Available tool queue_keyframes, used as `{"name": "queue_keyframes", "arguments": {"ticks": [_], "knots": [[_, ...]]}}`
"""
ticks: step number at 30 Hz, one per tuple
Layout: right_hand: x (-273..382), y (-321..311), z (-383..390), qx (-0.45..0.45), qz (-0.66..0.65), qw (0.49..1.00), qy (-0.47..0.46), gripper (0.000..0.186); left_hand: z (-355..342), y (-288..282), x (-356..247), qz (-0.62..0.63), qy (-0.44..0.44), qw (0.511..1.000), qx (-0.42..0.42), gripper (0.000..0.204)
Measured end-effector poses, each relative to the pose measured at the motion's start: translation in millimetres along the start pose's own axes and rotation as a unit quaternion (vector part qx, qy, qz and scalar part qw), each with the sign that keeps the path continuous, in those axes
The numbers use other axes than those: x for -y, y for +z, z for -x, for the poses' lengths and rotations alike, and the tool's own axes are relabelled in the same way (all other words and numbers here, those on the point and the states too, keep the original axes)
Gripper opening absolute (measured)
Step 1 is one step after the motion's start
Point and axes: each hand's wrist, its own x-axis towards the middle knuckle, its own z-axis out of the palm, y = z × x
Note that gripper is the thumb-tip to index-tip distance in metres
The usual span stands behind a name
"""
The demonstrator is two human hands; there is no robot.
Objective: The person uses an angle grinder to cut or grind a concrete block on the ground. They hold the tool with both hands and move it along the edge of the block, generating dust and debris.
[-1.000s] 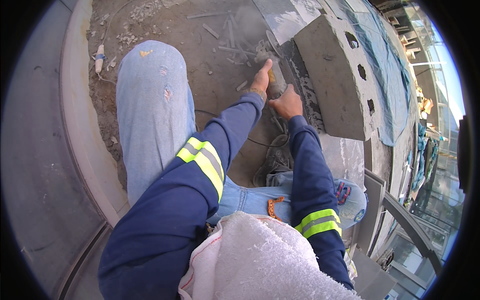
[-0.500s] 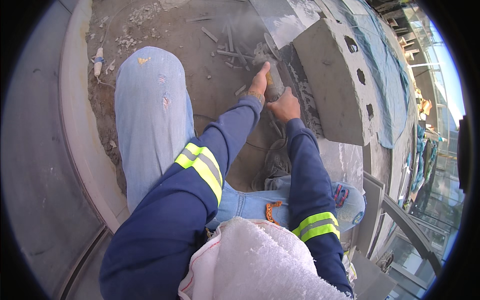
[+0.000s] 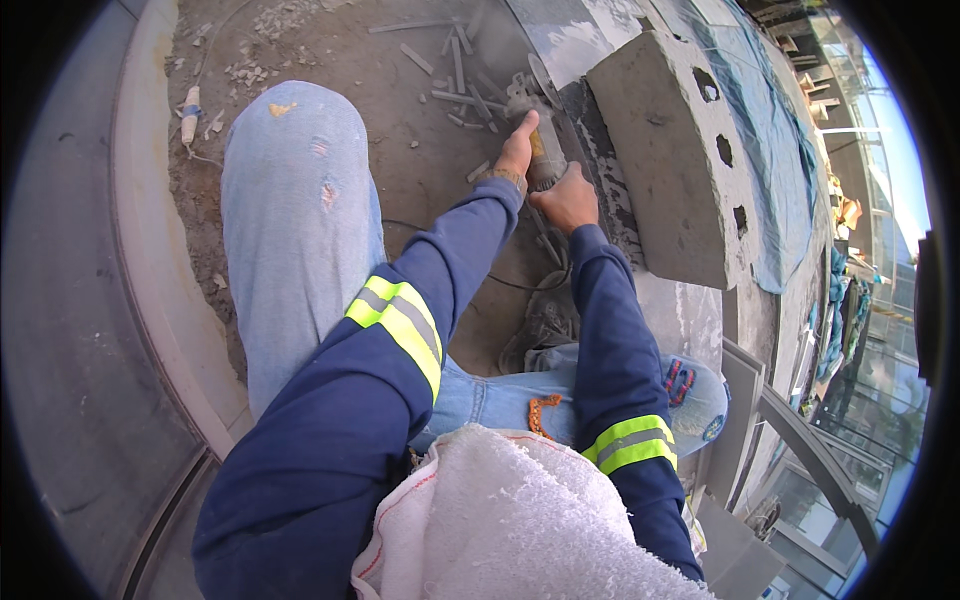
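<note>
Both of my hands are closed round a dusty angle grinder (image 3: 546, 158) with a yellowish patch on its body. My left hand (image 3: 516, 152) grips its left side towards the head. At the rear end, my right hand (image 3: 569, 201) wraps round the body. The grinder's round disc (image 3: 544, 80) points away from me, close to the edge of a grey slab (image 3: 568, 38). Whether the disc touches the slab I cannot tell. A dark cord (image 3: 515, 285) loops below the tool. Fine dust hangs near the disc.
A concrete block (image 3: 665, 160) with several holes stands right of the grinder, beside a blue sheet (image 3: 765, 160). Cut strips (image 3: 458, 65) and rubble lie on the dusty floor. A cable connector (image 3: 190, 115) rests at the left. A white towel (image 3: 500, 520) covers my lap.
The whole view has shifted slightly. The dust round the disc looks thinner, so the grinder's head shows more clearly. Both hands keep their hold on the grinder.
</note>
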Motion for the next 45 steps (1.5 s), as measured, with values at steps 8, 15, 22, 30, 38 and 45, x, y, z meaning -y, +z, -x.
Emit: {"name": "queue_keyframes", "arguments": {"ticks": [8, 15, 22, 30, 38, 45], "knots": [[9, -1, -2, 0.016, 0.015, 1.000, 0.009, 0.078, -5, -7, -4, 0.003, -0.008, 1.000, 0.017, 0.064], [9, -1, -7, 0.023, 0.018, 0.999, 0.013, 0.082, 9, 3, -13, -0.003, 0.011, 1.000, 0.024, 0.080], [10, -3, -9, 0.034, 0.019, 0.999, 0.036, 0.085, -3, 3, -9, 0.025, 0.005, 1.000, 0.010, 0.052], [2, -1, -3, 0.012, 0.012, 1.000, 0.006, 0.081, -22, -8, 9, 0.024, 0.006, 1.000, 0.015, 0.052], [-7, 0, 8, 0.013, 0.000, 1.000, -0.001, 0.081, -11, -11, 15, 0.019, 0.023, 0.999, 0.022, 0.056], [-14, -2, 18, 0.025, 0.007, 1.000, 0.014, 0.076, 19, 0, 17, 0.029, 0.010, 0.999, 0.037, 0.060]]}}
